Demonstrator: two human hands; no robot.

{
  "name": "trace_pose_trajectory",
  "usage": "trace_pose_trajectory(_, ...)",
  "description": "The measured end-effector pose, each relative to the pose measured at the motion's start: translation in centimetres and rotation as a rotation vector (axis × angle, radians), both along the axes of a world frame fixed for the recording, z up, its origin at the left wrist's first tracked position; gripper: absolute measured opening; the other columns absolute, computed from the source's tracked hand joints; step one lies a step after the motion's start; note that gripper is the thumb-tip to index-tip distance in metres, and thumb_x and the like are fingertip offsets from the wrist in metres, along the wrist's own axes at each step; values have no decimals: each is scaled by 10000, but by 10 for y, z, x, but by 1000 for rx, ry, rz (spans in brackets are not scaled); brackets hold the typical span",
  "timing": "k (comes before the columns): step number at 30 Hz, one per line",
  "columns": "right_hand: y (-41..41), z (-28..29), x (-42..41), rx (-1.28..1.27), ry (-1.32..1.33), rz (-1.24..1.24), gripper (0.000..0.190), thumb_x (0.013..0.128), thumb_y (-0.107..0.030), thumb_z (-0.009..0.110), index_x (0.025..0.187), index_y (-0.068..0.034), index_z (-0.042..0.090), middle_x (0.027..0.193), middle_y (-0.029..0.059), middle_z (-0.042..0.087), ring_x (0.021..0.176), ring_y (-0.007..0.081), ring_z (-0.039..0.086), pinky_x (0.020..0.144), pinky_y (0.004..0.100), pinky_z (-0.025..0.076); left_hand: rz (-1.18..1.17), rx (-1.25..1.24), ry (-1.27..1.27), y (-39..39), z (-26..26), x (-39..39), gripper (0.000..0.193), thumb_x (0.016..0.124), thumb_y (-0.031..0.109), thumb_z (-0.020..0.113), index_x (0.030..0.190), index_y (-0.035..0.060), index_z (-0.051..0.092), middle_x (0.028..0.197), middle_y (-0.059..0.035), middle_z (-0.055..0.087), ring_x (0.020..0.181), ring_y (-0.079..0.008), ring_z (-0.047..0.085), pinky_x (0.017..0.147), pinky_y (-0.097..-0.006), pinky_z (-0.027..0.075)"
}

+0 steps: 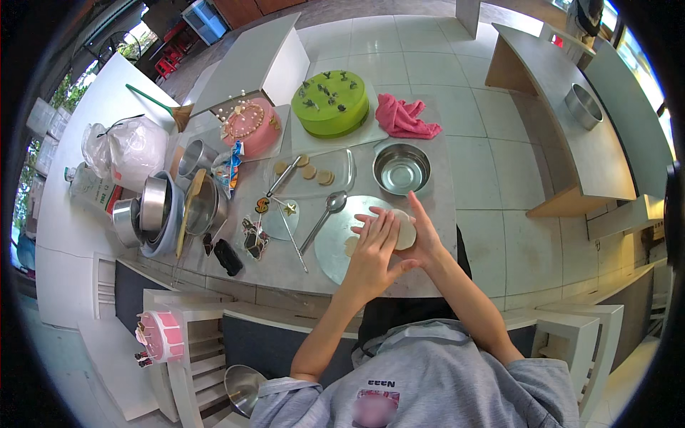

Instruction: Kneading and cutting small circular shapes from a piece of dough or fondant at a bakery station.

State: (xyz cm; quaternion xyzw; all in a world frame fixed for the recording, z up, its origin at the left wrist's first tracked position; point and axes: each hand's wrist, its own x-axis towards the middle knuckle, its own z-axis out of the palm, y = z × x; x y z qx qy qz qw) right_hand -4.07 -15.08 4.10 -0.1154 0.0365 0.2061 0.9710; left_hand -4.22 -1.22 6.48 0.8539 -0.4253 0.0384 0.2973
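Note:
A flat round of pale dough (406,231) lies between my two hands. My right hand (428,238) supports it from beneath, its fingers spread and thumb out. Across the left side of the dough rest the fingers of my left hand (377,251), partly hiding it. Both hands are above a round metal plate (330,261), where a small beige dough piece (351,246) lies. Just beyond the plate stands a steel bowl (401,170). A metal spoon (327,214) leans against the plate's left side. Farther back, a clear plastic tray (342,184) holds several beige discs (309,172).
Behind stand a green cake (330,104), a pink cake (251,125) and a pink cloth (404,117). At left are steel pans (154,203), a sieve (202,206), a snack packet (230,166) and a plastic bag (136,152). Decorative picks (289,230) lie nearer.

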Motion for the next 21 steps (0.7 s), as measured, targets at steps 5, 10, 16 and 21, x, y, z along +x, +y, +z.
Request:
trace_pose_trajectory(5, 1, -3, -4, 63, -49, 75, 807, 911, -593, 325, 1380, 60, 257, 1437, 253, 275, 1320, 409, 306, 1092, 497, 266, -100, -99, 217, 16, 20, 4, 750, 899, 507, 478, 1357, -72, 349, 1349, -272, 413, 1302, -352, 362, 1085, -466, 229)
trace_pose_trajectory(10, -3, -9, -3, 197, -41, 115, 795, 907, -589, 355, 1362, 61, 300, 1382, 231, 373, 1254, 345, 420, 1056, 449, 336, 16, -383, 715, 21, 35, 16, 533, 952, 391, 450, 1250, -49, 497, 1172, -237, 575, 1024, -355, 596, 896, -422, 437)
trace_pose_trajectory(16, 7, -13, -9, 110, 5, 192, 835, 882, -633, 382, 1343, 62, 339, 1315, 217, 463, 1178, 302, 513, 1013, 399, 402, 185, -293, 157, -14, 11, 32, 398, 968, 299, 417, 898, -14, 652, 701, -226, 609, 666, -372, 602, 589, -439, 456)
trace_pose_trajectory(21, 4, 11, -18, -101, -17, 163, 906, 855, -693, 347, 1347, 67, 330, 1346, 211, 433, 1224, 313, 465, 1044, 410, 360, 189, -41, 221, -20, -1, 28, 540, 981, 386, 339, 711, 16, 625, 596, -175, 578, 556, -371, 569, 525, -443, 428)
